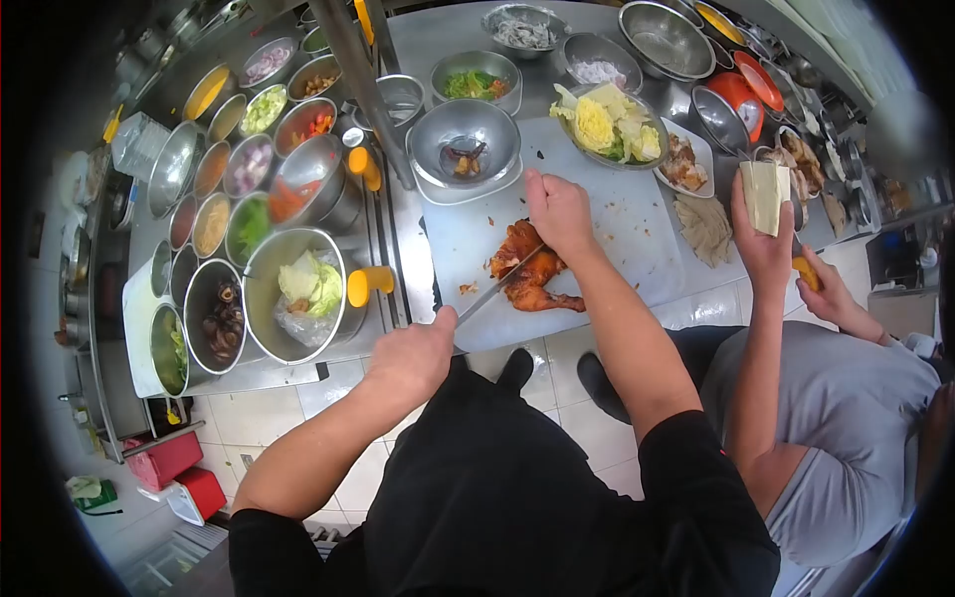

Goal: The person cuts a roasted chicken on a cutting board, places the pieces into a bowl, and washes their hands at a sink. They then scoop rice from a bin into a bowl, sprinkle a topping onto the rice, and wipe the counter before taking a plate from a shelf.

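A knife [497, 284] runs slantwise between my two hands, over the roasted, reddish-brown poultry [537, 282] on the white cutting board [637, 269]. My left hand [415, 353] is closed at the blade's lower-left end, by the board's near edge. Above the meat, my right hand [560, 212] is closed around the knife's upper-right end. The handle is hidden. Small brown scraps lie around the meat. Just beyond my right hand, a metal bowl [465, 129] with dark brown pieces sits on a white tray.
Metal containers of chopped vegetables and a large pot [298, 338] with cabbage crowd the left counter. A bowl of cabbage leaves [607, 124] and a plate of meat [684, 164] stand at the right. A co-worker in grey [836, 428] holds a pale block [765, 199] nearby.
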`<state>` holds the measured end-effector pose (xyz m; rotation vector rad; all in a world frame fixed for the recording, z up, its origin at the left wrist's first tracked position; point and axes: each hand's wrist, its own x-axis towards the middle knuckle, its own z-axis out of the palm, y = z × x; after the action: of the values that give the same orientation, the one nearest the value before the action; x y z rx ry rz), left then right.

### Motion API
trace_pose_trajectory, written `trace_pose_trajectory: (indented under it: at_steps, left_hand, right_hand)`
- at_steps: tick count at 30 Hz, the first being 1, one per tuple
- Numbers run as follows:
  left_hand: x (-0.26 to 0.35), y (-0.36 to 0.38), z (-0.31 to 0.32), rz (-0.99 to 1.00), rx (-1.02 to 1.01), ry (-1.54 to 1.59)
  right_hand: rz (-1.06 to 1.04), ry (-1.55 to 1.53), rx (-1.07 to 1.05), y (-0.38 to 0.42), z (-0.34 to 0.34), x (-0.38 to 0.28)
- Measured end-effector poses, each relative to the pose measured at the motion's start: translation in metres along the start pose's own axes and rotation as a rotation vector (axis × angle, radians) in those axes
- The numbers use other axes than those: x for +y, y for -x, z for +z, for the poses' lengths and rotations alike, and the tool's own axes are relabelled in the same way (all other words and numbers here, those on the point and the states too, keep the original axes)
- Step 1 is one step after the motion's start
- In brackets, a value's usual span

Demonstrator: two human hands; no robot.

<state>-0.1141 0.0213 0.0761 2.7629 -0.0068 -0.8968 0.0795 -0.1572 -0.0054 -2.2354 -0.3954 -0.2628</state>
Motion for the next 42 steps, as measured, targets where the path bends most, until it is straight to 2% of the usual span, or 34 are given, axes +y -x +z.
trace_pose_trajectory:
  at_steps: [1,4,7,10,13,16,19,22,25,27,29,32,39,41,42]
  left_hand:
    - [0.003,0.004,-0.009,-0.013,-0.015,-0.017]
    - [0.003,0.006,-0.015,-0.044,-0.067,-0.035]
    - [-0.006,-0.003,-0.006,-0.019,-0.053,-0.032]
    - [-0.013,-0.008,-0.004,-0.003,-0.01,-0.002]
    - [-0.008,-0.003,0.004,-0.003,0.043,-0.029]
    - [0.001,0.003,-0.002,-0.036,-0.01,-0.036]
    - [-0.005,-0.006,0.014,0.009,0.072,-0.013]
    - [-0.013,-0.012,0.013,0.026,0.062,0.013]
    - [-0.015,-0.003,-0.023,-0.051,-0.201,0.401]
    - [-0.029,-0.004,0.0,0.024,-0.044,0.248]
    - [-0.031,0.005,0.012,0.052,0.058,0.174]
    - [-0.026,0.028,0.009,0.058,0.141,0.191]
    - [-0.037,0.06,0.012,0.166,0.291,0.112]
    - [-0.036,0.061,0.018,0.152,0.335,0.149]
    - [-0.038,0.053,0.023,0.121,0.21,0.101]
  right_hand:
    - [0.017,0.003,-0.017,0.001,0.0,0.0]
    - [-0.129,0.093,0.005,0.006,0.0,0.004]
    - [-0.024,0.04,-0.044,-0.001,0.002,0.016]
    - [-0.072,0.037,-0.024,-0.007,-0.001,0.013]
    - [-0.03,-0.009,-0.024,-0.02,-0.021,-0.011]
    - [0.002,0.075,-0.057,-0.019,-0.021,-0.014]
    - [-0.069,0.128,-0.042,-0.002,0.005,0.014]
    - [0.05,0.01,-0.045,-0.006,-0.004,0.013]
    - [0.103,-0.117,0.089,0.012,-0.032,-0.008]
    - [0.04,0.068,-0.089,0.043,-0.065,-0.021]
    - [0.079,0.245,-0.359,0.085,-0.092,-0.037]
    - [0.266,0.24,-0.558,0.116,-0.097,-0.02]
    - [0.166,0.082,-0.226,0.129,-0.082,-0.001]
    - [0.175,0.049,-0.208,0.131,-0.081,0.003]
    - [0.173,0.032,-0.207,0.132,-0.08,0.004]
